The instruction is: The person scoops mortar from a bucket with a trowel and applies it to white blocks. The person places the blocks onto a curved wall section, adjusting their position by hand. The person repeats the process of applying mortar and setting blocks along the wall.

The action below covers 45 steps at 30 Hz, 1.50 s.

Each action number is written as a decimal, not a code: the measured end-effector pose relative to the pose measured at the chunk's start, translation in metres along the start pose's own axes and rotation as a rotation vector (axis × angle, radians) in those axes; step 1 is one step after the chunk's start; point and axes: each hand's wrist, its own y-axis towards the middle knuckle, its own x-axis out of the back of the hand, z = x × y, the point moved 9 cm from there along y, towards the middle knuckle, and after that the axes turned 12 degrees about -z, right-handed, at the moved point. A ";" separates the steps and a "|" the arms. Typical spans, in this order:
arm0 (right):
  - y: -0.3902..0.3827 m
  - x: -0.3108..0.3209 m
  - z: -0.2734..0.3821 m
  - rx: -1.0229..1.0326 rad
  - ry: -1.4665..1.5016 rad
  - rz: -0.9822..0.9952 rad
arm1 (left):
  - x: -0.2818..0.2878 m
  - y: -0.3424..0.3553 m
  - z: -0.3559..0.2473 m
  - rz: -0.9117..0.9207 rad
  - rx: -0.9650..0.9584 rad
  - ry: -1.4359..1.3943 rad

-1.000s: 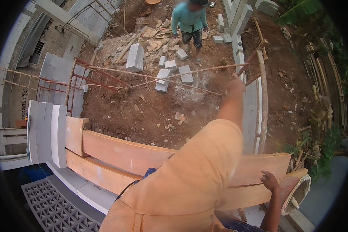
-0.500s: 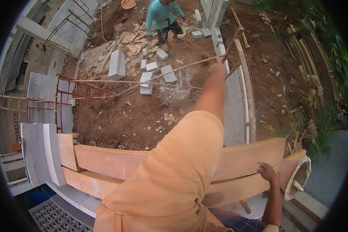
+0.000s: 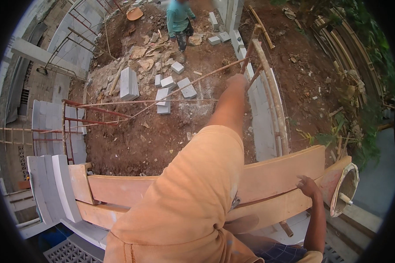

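Left hand: left hand (image 3: 238, 81) stretched far forward at the end of an arm in an orange sleeve (image 3: 184, 206); it reaches the bamboo pole (image 3: 267, 83) region, at the thin rod (image 3: 193, 83) that runs slantwise to it; whether it is clenched on either cannot be told, the fingers being too small and blurred.
Right hand: right hand (image 3: 308, 186) low at the right, fingers spread and released, resting flat on the upper edge of the wooden formwork boards (image 3: 276, 175); it grasps nothing.
Formwork boards: pale orange planks, two courses, curving across the lower part of the view from left to right, just under the person.
Bucket: worn cement-stained bucket (image 3: 344, 188) lying on its side at the right end of the boards, near the right hand but apart from it.
Bamboo pole: long, upright-slanted, beside a low wall of grey blocks (image 3: 261, 118).
Ground below: red-brown soil (image 3: 140, 136), well beneath the hands.
Loose blocks: grey concrete blocks (image 3: 164, 94) scattered on the soil, one larger stack (image 3: 129, 83) to their left.
Scaffold: red metal frame (image 3: 74, 122) at the left, against stacked grey blocks.
Other person: person in a teal shirt (image 3: 178, 17) standing on the soil at the top, far from both hands.
Pan: orange bowl-shaped pan (image 3: 134, 14) on the ground near that person.
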 end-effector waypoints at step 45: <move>0.013 0.026 0.020 0.028 -0.149 -0.098 | -0.021 -0.013 -0.022 -0.019 -0.296 0.377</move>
